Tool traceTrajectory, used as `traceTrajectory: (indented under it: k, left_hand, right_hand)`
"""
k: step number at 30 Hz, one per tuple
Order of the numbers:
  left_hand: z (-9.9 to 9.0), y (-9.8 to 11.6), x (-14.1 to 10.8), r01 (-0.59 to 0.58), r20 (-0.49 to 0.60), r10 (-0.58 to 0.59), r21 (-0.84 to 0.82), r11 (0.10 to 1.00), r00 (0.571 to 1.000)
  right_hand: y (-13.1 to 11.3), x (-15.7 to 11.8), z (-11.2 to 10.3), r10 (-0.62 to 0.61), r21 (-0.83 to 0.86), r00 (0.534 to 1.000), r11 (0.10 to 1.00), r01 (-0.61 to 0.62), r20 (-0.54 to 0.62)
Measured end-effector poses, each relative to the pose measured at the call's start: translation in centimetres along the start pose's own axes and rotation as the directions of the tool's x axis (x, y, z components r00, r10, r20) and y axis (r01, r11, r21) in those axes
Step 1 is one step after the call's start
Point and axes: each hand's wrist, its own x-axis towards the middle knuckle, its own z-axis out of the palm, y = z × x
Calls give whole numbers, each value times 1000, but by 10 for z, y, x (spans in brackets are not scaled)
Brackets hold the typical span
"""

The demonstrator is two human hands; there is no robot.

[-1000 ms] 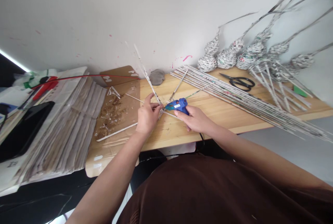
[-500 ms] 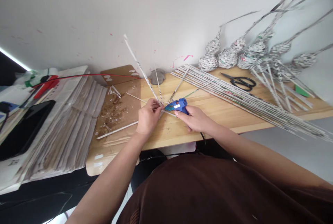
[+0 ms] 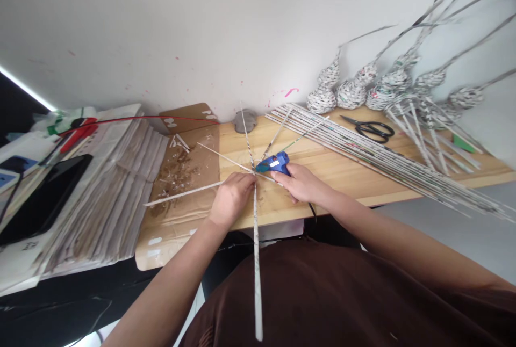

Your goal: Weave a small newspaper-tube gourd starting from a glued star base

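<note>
My right hand (image 3: 300,182) is wrapped round the handle of a blue glue gun (image 3: 279,163), whose nozzle points left at a hub of thin rolled-paper sticks. Close to that nozzle, the fingertips of my left hand (image 3: 231,196) pinch a long rolled-paper stick (image 3: 257,261) near its inner end. This stick runs from the hub over the table edge towards my body. Other paper sticks fan out from the hub, one to the left (image 3: 183,195) and one towards the wall (image 3: 278,133). The hub is partly hidden by my left fingers and the nozzle.
Rolled-paper sticks (image 3: 363,148) lie in a bundle on the right, with black scissors (image 3: 373,129) behind. Woven gourd shapes (image 3: 350,93) stand along the wall. Left are brown cardboard (image 3: 177,223) with scraps, a newspaper stack (image 3: 116,196) and a black phone (image 3: 46,199). A grey lump (image 3: 245,121) sits behind the hub.
The long paper stick in my left hand has swung from pointing up towards the wall to pointing down towards my body. The left hand turned with it; the glue gun stays almost in place.
</note>
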Motion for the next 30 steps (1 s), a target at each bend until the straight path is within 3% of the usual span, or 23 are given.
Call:
traceTrajectory:
  k: [6,14,23,27,30]
  left_hand:
    - [-1,3,-6,-124,40,122,66,990,992]
    - [-2,8,-5,-131,86,122,103,986,989]
    - [-1,9,-5,-127,62,121,108,986,991]
    - [0,9,-5,-118,51,113,110,987,992]
    - [1,9,-6,-109,50,104,110,988,993]
  right_hand:
    - [2,5,2,61,32,998,998,-62,6]
    - [5,-1,3,116,274,993,955,-116,16]
    - [1,-4,6,-42,-95,997,995,36,-66]
    - [-3,-11,11,-205,-364,971,919,148,-123]
    - [-5,-16,15,-230,-474,969,866,160,-92]
